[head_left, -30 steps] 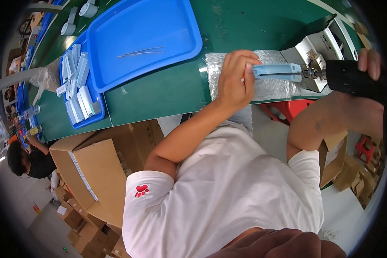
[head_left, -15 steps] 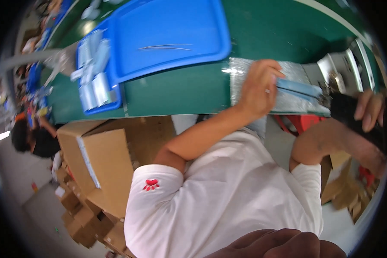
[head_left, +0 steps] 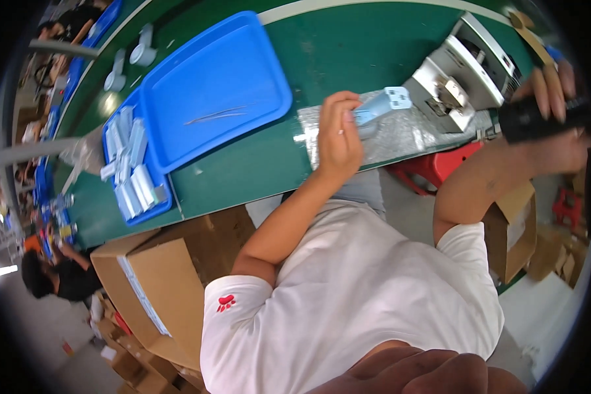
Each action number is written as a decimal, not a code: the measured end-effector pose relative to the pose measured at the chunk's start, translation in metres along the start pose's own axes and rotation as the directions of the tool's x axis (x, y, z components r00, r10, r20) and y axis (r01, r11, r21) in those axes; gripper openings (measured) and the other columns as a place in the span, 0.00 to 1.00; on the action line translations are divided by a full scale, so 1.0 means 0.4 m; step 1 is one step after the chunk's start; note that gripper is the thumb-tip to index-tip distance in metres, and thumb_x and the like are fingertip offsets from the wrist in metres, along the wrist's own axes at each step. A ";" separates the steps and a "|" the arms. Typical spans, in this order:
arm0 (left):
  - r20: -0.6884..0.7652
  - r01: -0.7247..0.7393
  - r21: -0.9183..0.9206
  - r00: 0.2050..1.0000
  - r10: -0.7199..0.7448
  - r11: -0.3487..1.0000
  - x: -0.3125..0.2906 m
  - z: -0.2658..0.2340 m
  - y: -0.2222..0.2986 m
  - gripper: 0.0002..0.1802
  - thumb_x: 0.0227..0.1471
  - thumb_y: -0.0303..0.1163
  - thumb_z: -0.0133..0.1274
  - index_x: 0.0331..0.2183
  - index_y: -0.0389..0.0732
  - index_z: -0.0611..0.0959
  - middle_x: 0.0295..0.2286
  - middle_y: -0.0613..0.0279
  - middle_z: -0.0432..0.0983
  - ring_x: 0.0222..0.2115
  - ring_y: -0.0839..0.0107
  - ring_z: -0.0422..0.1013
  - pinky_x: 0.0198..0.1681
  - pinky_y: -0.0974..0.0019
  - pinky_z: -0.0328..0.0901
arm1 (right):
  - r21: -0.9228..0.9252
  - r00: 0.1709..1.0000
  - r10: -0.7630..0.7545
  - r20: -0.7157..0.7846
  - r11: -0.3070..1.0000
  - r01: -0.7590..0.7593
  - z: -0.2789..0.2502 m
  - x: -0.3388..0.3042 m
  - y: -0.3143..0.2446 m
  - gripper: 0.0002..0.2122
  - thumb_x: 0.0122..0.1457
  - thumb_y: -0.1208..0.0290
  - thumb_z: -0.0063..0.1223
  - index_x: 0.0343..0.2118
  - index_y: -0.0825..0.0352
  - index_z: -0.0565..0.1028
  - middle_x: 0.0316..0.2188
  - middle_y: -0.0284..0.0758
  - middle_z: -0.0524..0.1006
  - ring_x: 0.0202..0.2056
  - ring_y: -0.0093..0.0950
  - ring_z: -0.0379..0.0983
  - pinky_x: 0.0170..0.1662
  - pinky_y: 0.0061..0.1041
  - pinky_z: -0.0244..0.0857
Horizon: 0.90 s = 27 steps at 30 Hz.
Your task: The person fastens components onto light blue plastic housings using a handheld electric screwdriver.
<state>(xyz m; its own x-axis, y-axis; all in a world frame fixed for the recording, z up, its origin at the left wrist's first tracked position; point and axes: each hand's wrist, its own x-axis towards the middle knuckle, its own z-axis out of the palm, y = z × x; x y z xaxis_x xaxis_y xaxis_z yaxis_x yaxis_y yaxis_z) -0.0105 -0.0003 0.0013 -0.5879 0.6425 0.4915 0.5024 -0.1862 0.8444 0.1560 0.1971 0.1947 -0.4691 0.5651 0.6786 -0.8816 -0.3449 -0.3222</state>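
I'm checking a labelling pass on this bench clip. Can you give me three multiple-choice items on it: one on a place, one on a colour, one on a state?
1. Where does the large empty tray lie?
A. on the green table
B. on the cardboard box
C. on the red stool

2. What colour is the shirt of the person at work?
A. black
B. white
C. blue

3. What does the left hand do?
A. lies flat and empty on the table
B. holds a pale blue flat piece
C. rests on the person's lap

Key:
1 A, the blue tray sits on the green table.
2 B, the shirt is white with a small red mark on the sleeve.
3 B, its fingers close round the pale blue flat piece above the silver sheet.
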 end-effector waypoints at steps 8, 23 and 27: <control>0.049 0.000 0.010 0.999 -0.001 1.000 0.005 0.006 0.014 0.12 0.65 0.24 0.37 0.38 0.32 0.77 0.43 0.46 0.74 0.44 0.51 0.71 0.49 0.56 0.65 | -0.957 0.850 -0.439 0.289 -0.131 0.258 0.007 0.058 0.087 0.12 0.73 0.60 0.44 0.41 0.65 0.69 0.24 0.34 0.74 0.19 0.20 0.70 0.22 0.18 0.65; -0.034 -0.065 0.052 0.997 0.067 0.996 0.003 0.014 0.019 0.09 0.61 0.21 0.43 0.36 0.36 0.79 0.38 0.51 0.75 0.37 0.53 0.70 0.42 0.55 0.65 | -0.396 0.992 0.039 -0.122 0.914 -0.085 -0.002 -0.072 0.132 0.39 0.59 0.31 0.39 0.45 0.73 0.69 0.35 0.43 0.72 0.28 0.31 0.70 0.29 0.31 0.63; -0.008 -0.073 0.052 0.997 0.073 0.996 0.007 0.014 0.020 0.08 0.60 0.20 0.44 0.36 0.37 0.79 0.38 0.53 0.75 0.36 0.53 0.70 0.41 0.56 0.66 | -0.439 0.996 0.032 -0.084 0.896 -0.066 -0.005 -0.062 0.161 0.37 0.61 0.32 0.38 0.46 0.72 0.68 0.35 0.43 0.72 0.26 0.32 0.70 0.26 0.31 0.64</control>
<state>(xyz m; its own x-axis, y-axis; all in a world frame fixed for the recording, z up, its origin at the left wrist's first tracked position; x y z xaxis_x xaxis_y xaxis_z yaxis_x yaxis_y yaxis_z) -0.0046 0.0040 0.0082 -0.5545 0.6214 0.5534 0.5761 -0.1932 0.7942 0.1108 0.1624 0.1555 -0.4996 0.6148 0.6103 -0.7819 -0.0167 -0.6232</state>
